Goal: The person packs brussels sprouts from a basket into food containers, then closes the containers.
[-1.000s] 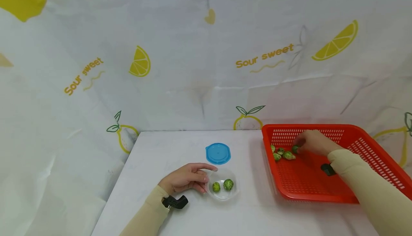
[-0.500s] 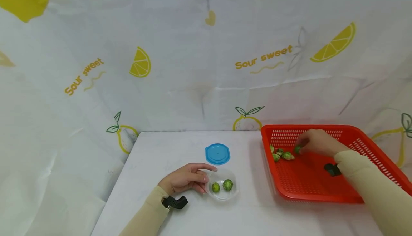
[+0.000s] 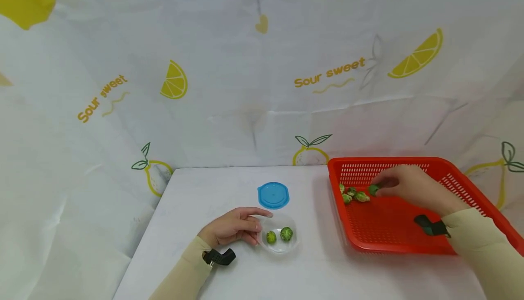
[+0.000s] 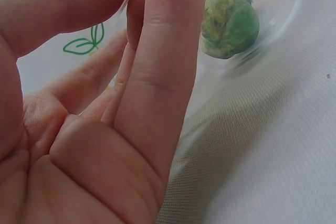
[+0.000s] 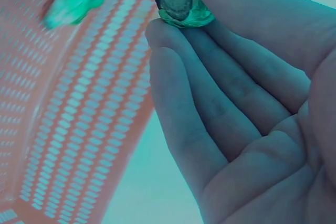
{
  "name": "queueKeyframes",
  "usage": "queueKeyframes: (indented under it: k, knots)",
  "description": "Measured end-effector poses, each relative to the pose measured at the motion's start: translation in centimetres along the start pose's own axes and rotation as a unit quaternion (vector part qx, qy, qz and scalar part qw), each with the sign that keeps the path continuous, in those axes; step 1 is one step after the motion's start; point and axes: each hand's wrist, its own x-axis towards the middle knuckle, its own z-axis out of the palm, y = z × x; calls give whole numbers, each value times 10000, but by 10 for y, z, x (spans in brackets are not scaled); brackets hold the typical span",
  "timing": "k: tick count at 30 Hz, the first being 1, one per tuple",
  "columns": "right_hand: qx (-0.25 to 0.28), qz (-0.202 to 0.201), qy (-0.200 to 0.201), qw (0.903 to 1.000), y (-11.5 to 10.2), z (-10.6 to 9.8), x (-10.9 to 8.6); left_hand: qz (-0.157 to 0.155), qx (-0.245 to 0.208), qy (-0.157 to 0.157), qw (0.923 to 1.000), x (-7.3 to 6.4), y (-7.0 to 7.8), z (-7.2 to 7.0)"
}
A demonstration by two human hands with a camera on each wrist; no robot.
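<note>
In the head view my left hand (image 3: 233, 227) holds the near-left side of a small clear plastic bowl (image 3: 297, 238), thumb and fingers at its wall. Two green Brussels sprouts (image 3: 286, 233) lie inside it; the left wrist view shows one sprout (image 4: 231, 22) through the clear wall. Over the red basket, my right hand (image 3: 409, 188) pinches another Brussels sprout (image 3: 373, 190) between thumb and fingertips. From the right wrist, that sprout (image 5: 181, 1) shows its round cut stem end. Several more sprouts (image 3: 351, 194) lie in the basket's left corner.
A red plastic basket (image 3: 393, 241) with slotted walls stands on the right of the white table (image 3: 204, 182). Behind the bowl lies a blue lid (image 3: 273, 195). A white cloth (image 3: 237, 63) with lemon prints hangs behind the table.
My right hand, with the sprout, has come up a little from the basket floor, its wrist shifting toward me. The left hand and bowl keep their places; the head view has turned slightly right.
</note>
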Motion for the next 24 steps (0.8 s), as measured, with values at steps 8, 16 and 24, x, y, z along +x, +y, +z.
queueKeyframes:
  k: [8,16,24]
  knots:
    - [61,-391,150,9991,-42,5,-10,-23,-19,-22,10000,-1,1,1]
    - [641,-697,0,9955,-95,32,0,-46,54,-14,10000,-2,4,0]
    - [1079,-1095,-148,9880,-134,72,17,-81,101,29,9999,0,4,-1]
